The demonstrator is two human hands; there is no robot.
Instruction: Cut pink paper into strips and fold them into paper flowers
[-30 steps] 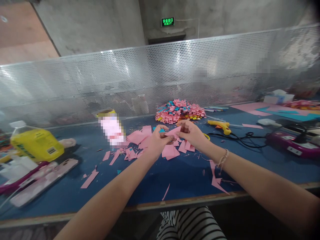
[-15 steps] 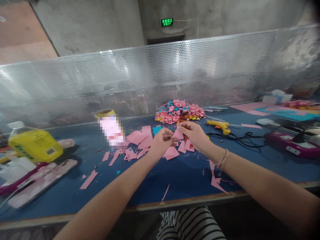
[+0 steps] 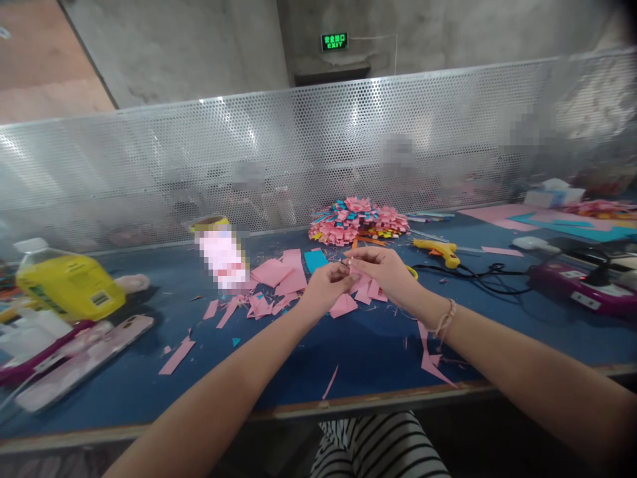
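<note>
My left hand [image 3: 326, 284] and my right hand [image 3: 384, 269] meet fingertip to fingertip above the middle of the table. Between them is a small piece of pink paper [image 3: 355, 268], mostly covered by the fingers. My right thumb and fingers pinch it, while the left fingers are closed against its other side. Just below and behind the hands lie loose pink paper pieces [image 3: 343, 305] and a blue paper piece [image 3: 314, 260]. Part of a yellow loop [image 3: 412, 272] shows beside my right hand.
Several pink and blue paper flowers [image 3: 355, 219] stand at the back. A yellow glue gun [image 3: 438, 251] lies to the right, its cord near a purple power strip [image 3: 582, 287]. On the left are a yellow bottle [image 3: 74, 285] and a phone [image 3: 89, 362]. A perforated metal screen [image 3: 308, 133] stands behind.
My hands have drawn closer together. The pink paper, which showed as a larger flat piece, is now mostly hidden between the fingertips.
</note>
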